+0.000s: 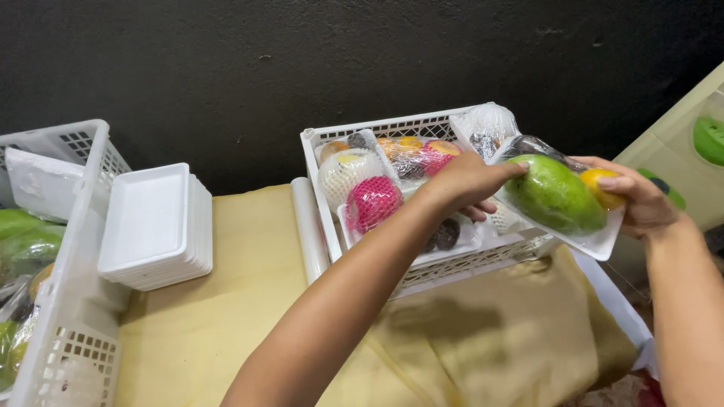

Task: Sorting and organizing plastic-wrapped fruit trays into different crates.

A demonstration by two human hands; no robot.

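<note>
While your left hand [464, 185] and right hand [641, 200] both grip the wrapped fruit tray [562, 203] tilted over the white crate [332, 136], it could slip.

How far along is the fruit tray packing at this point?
Done: several wrapped fruit trays already lie in the white crate. In hand: the left hand and right hand hold a film-wrapped tray with a green mango over the crate. Left: a stack of empty foam trays and loose green fruit in the left basket.
</note>
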